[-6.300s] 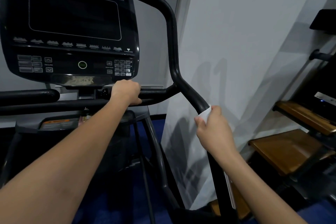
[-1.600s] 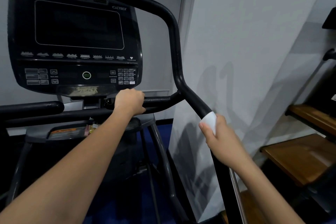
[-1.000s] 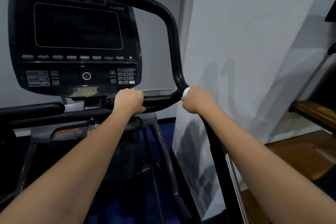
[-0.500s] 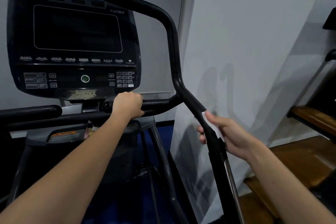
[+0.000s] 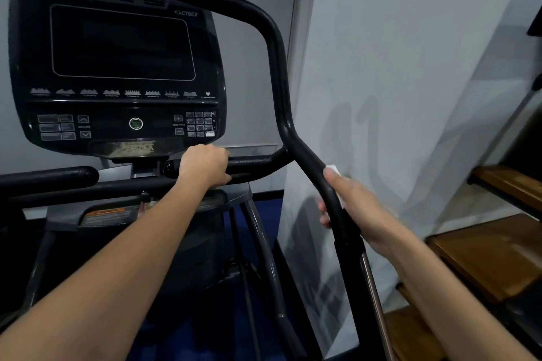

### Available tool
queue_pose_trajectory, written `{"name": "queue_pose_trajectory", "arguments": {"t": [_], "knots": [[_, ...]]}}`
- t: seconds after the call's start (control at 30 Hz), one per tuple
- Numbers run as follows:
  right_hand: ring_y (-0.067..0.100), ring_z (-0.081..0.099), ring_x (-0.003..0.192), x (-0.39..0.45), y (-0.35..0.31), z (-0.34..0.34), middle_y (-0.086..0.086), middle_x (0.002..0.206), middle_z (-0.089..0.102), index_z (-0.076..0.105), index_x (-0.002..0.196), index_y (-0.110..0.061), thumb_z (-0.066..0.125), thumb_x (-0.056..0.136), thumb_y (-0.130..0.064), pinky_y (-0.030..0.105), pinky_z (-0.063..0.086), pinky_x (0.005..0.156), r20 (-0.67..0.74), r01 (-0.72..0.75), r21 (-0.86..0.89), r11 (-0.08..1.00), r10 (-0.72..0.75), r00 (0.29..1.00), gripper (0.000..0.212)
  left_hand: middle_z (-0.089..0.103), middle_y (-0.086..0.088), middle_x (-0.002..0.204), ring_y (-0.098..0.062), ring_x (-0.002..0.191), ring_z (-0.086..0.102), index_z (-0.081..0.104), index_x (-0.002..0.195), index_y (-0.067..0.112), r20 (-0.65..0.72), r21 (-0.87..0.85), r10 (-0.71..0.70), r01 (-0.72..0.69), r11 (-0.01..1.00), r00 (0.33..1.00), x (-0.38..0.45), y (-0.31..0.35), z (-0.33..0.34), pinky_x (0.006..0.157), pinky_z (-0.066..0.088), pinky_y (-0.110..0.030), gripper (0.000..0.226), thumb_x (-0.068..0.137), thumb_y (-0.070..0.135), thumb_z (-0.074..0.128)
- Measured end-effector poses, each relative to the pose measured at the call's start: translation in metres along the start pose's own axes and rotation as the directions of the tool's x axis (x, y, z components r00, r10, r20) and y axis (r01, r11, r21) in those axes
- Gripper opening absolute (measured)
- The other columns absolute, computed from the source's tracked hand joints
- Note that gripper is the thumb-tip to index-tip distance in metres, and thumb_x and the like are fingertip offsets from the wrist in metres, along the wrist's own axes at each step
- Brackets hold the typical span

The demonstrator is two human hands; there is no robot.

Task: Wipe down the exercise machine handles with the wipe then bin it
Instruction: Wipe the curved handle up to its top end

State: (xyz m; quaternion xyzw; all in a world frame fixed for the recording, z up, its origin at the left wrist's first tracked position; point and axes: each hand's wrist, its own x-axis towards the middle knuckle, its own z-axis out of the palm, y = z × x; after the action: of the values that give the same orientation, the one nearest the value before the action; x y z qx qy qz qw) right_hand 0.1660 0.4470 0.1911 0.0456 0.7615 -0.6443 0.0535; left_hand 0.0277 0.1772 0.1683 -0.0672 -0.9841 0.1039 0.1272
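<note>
1. My left hand (image 5: 205, 165) was wrapped in a full fist around the short, black, textured horizontal grip bar (image 5: 252, 162) just below the console, knuckles up, fingers curled under and out of sight.
2. My right hand (image 5: 356, 208) was loosely cupped around the long, black, curved upright handle (image 5: 281, 102) at its lower, slanted stretch, well below the bend. The thumb lay along the right face of the tube and the fingertips (image 5: 322, 215) showed past its left edge, so the hand was only partly closed rather than clenched.
3. The small white folded wipe (image 5: 334, 170) sat between my right thumb and the handle, pressed against the tube. Only a corner showed above the thumb tip, with a pale sliver along the palm side; the rest was hidden by the hand.
4. Far left, the big black glossy console with a dark blank screen (image 5: 120, 67) faced me, its round green-ringed button (image 5: 135, 123) in the middle of the key rows.
5. A second black padded horizontal bar (image 5: 50, 177) ran in from the left edge, below the console and apart from my left hand.
6. To the right stood a plain white wall panel (image 5: 396, 67), carrying soft shadows of the handle.
7. Further right, brown wooden step treads (image 5: 487, 255) climbed on a dark frame.
8. Near the base of the machine, dark blue carpeted floor (image 5: 261, 223) showed between the frame tubes.
</note>
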Motion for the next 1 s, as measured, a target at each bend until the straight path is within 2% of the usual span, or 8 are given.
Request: {"name": "queue_pose_trajectory", "arguments": {"t": [0.07,0.17,0.33,0.43,0.63,0.7,0.87,1.0], "knots": [[0.018,0.067,0.066,-0.017,0.016,0.001,-0.002,0.079,0.067,0.051,0.118,-0.018,0.047,0.101,-0.053,0.035,0.054,0.068,-0.097,0.115,-0.246,0.962,-0.143,0.985,0.039,0.063,0.001,0.089,-0.023,0.077,0.055,0.067,0.112,0.024,0.001,0.0,-0.002,0.002,1.0,1.0,0.0,0.0,0.001,0.068,0.044,-0.035,0.033,0.088,0.047,0.066],[0.023,0.067,0.091,-0.038,0.036,0.009,-0.001,0.105,0.063,0.03,0.141,-0.026,0.043,0.102,-0.049,0.041,0.053,0.08,-0.127,0.169,-0.656,0.736,-0.328,0.936,0.047,0.061,0.001,0.086,-0.023,0.076,0.056,0.068,0.111,0.023,-0.007,-0.003,-0.006,0.006,1.0,1.0,0.001,-0.001,0.002,0.067,0.045,-0.034,0.032,0.088,0.046,0.066],[0.03,0.062,0.112,-0.033,0.016,0.035,0.011,0.139,0.051,0.011,0.156,-0.013,0.043,0.105,-0.038,0.036,0.047,0.081,-0.255,-0.013,-0.828,0.561,-0.355,0.9,0.066,0.064,0.0,0.09,-0.023,0.075,0.055,0.068,0.109,0.022,-0.026,0.011,-0.003,0.004,1.0,1.0,0.003,-0.001,0.007,0.067,0.044,-0.034,0.032,0.088,0.047,0.066],[0.033,0.06,0.095,0.0,-0.016,0.041,0.015,0.127,0.058,0.021,0.147,-0.003,0.049,0.103,-0.032,0.035,0.037,0.07,-0.243,-0.118,-0.911,0.394,-0.283,0.928,0.06,0.068,-0.001,0.094,-0.024,0.077,0.057,0.068,0.109,0.022,-0.032,0.021,0.002,-0.001,1.0,0.999,0.004,-0.002,0.007,0.067,0.045,-0.034,0.033,0.088,0.047,0.067],[0.03,0.068,0.077,0.072,-0.074,0.041,0.015,0.098,0.063,0.049,0.105,-0.004,0.045,0.103,-0.02,0.03,0.054,0.064,-0.03,-0.069,-0.751,0.657,0.072,0.997,0.017,0.07,-0.003,0.097,-0.028,0.089,0.068,0.069,0.111,0.023,-0.039,0.022,0.01,-0.009,1.0,0.999,0.003,-0.001,0.006,0.068,0.043,-0.035,0.035,0.088,0.05,0.067],[0.028,0.068,0.074,0.074,-0.071,0.039,0.012,0.095,0.063,0.051,0.092,-0.008,0.047,0.102,-0.022,0.025,0.05,0.058,-0.019,-0.045,-0.714,0.698,0.045,0.999,0.018,0.07,-0.003,0.097,-0.028,0.089,0.067,0.069,0.11,0.023,-0.035,0.014,0.012,-0.011,1.0,0.999,0.002,-0.002,0.005,0.069,0.043,-0.035,0.035,0.088,0.05,0.067],[0.031,0.072,0.082,0.036,-0.036,0.023,0.014,0.1,0.07,0.046,0.121,-0.006,0.053,0.096,-0.042,0.04,0.057,0.08,-0.13,-0.038,-0.716,0.697,-0.079,0.988,0.044,0.07,-0.001,0.093,-0.026,0.084,0.065,0.069,0.108,0.023,-0.054,0.008,0.013,-0.013,1.0,0.998,-0.001,-0.001,0.003,0.068,0.043,-0.034,0.032,0.088,0.048,0.066],[0.035,0.06,0.088,-0.027,0.009,0.022,0.011,0.105,0.06,0.037,0.131,-0.012,0.045,0.103,-0.039,0.039,0.043,0.069,-0.2,0.016,-0.786,0.618,-0.279,0.939,0.04,0.069,0.0,0.091,-0.023,0.074,0.056,0.069,0.107,0.023,-0.046,0.017,0.011,-0.01,1.0,0.999,-0.002,-0.001,0.003,0.066,0.042,-0.034,0.032,0.088,0.048,0.066]]}}
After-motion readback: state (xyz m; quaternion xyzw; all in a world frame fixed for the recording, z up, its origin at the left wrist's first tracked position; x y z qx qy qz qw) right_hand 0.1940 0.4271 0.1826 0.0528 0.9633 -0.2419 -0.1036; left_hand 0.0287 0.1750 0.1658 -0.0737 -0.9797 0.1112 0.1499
